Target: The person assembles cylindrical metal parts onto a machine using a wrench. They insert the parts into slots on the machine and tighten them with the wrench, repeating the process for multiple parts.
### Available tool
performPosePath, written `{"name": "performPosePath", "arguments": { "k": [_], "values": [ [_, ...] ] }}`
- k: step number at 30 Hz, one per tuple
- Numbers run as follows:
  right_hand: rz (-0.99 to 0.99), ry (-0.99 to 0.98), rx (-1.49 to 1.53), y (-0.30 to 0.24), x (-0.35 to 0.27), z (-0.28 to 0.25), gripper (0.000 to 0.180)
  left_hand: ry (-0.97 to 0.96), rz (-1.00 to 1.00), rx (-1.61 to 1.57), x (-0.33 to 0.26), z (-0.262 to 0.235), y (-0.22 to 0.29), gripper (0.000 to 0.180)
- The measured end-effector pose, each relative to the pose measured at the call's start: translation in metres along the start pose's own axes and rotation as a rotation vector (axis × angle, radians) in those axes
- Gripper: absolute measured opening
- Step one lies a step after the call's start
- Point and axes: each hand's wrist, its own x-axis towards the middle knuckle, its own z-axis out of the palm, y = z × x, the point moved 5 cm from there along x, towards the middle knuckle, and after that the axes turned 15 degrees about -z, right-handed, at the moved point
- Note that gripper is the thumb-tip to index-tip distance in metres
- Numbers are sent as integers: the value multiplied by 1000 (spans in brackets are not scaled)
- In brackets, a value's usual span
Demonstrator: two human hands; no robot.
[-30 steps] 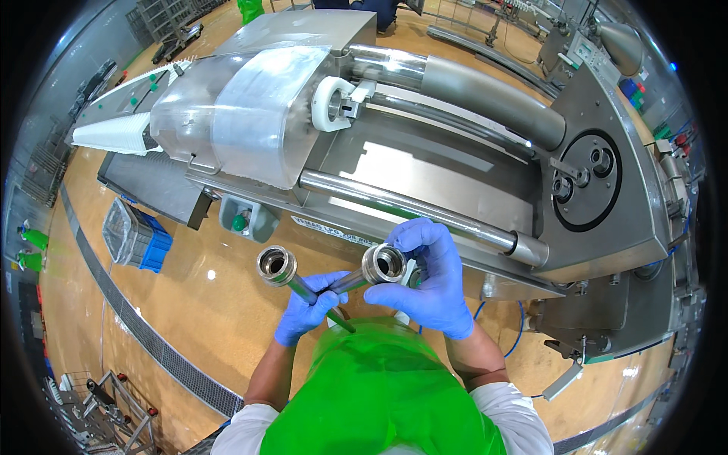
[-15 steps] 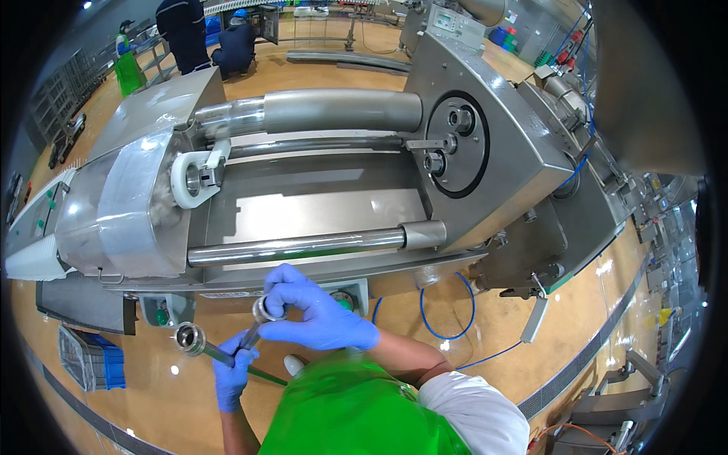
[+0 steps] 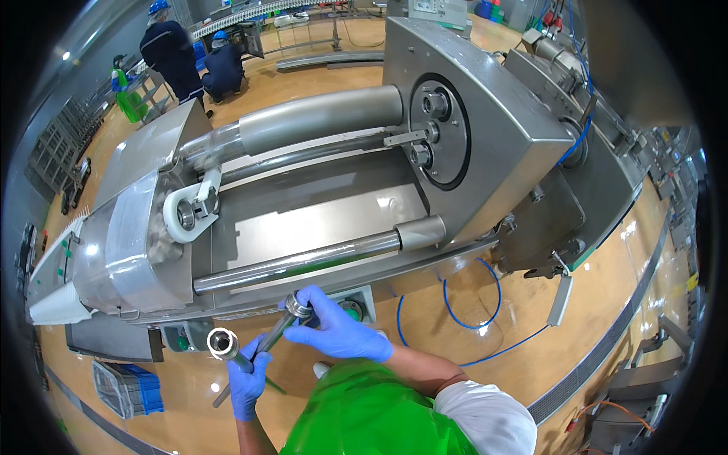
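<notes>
In front of the machine, my left hand (image 3: 246, 385), in a blue glove, is closed around a metal tube (image 3: 241, 359) with a wide ringed mouth. A second metal tube (image 3: 274, 334) slants across it, passing by my left fingers. Whether the left hand also grips this one is hard to see. My right hand (image 3: 341, 327), gloved too, has its fingers closed on the ringed upper end (image 3: 298, 305) of the second tube. Right above both hands runs the polished front bar (image 3: 303, 262) of the large steel machine (image 3: 500, 129).
A white bracket (image 3: 182, 216) sits on the machine's left housing. Blue hose (image 3: 497, 303) loops over the floor to the right. At lower left stands a grey and blue crate (image 3: 129, 390). Two people in dark clothing and one in a green apron are at the far left.
My right hand and the second tube's ringed end have moved right and slightly down. My left hand with its tube has also shifted right. The whole view has tilted.
</notes>
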Motion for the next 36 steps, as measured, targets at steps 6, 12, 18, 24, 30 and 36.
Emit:
{"name": "performPosePath", "arguments": {
  "k": [6,12,18,24,30,36],
  "values": [
    [-148,416,245,11,-9,-49,23,86,243,16,11,20,52,33],
    [-149,720,185,-6,-15,-162,16,177,-52,-7,12,-23,154,31],
    [21,875,317,30,8,-226,24,113,114,397,66,32,274,34],
    [171,896,385,71,26,-241,31,-17,404,898,150,95,284,37],
    [202,933,239,82,41,-266,31,-239,444,944,241,146,247,48],
    [330,1019,95,92,46,-295,38,-385,452,918,310,197,203,54]
  ]
}}
